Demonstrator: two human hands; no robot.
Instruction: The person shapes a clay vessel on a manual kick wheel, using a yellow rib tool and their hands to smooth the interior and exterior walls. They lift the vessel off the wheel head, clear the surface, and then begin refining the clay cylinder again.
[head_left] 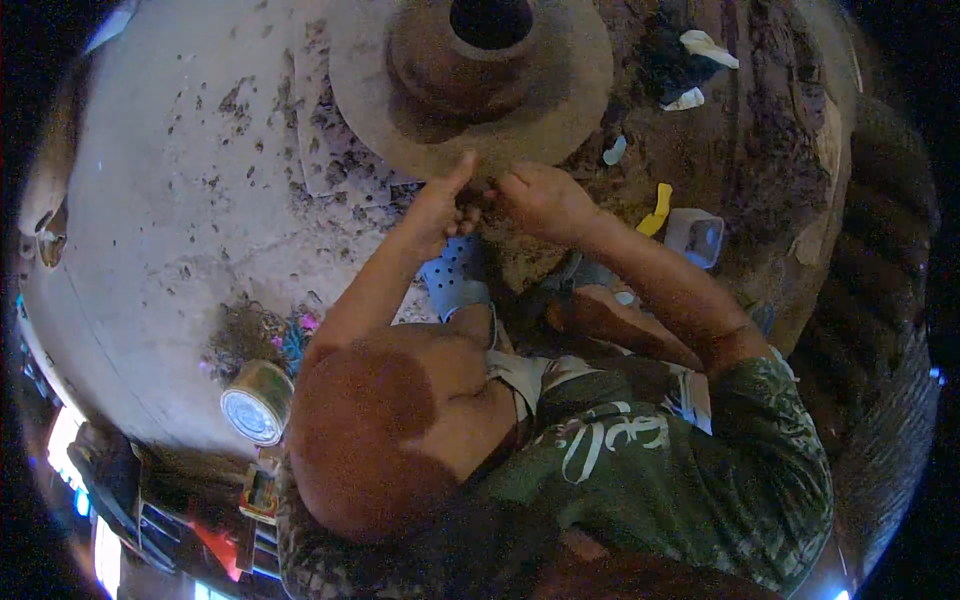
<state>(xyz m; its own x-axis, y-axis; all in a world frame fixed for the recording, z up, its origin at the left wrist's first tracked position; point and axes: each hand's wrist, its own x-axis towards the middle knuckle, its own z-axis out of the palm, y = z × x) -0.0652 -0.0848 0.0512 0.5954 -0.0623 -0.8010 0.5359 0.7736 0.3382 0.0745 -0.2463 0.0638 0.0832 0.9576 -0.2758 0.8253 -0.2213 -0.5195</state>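
A round brown clay pot [425,70] with a dark open mouth rests on a wide round wheel disc [565,110] at the top of the view. At the disc's near edge, my left hand [438,212] has its thumb stretched up against the rim and its other fingers curled. Close beside it, my right hand [545,203] has its fingers pressed together in a pinch. Dark bits show between the two hands, too small to name. What either hand grips cannot be made out.
A blue clog [452,275] with holes is below my hands. To the right lie a yellow strip [656,210], a clear plastic container [694,237] and a pale cloth [708,47]. A tub with a whitish end [253,415] is at lower left. Dark crumbs dot the pale floor [180,250].
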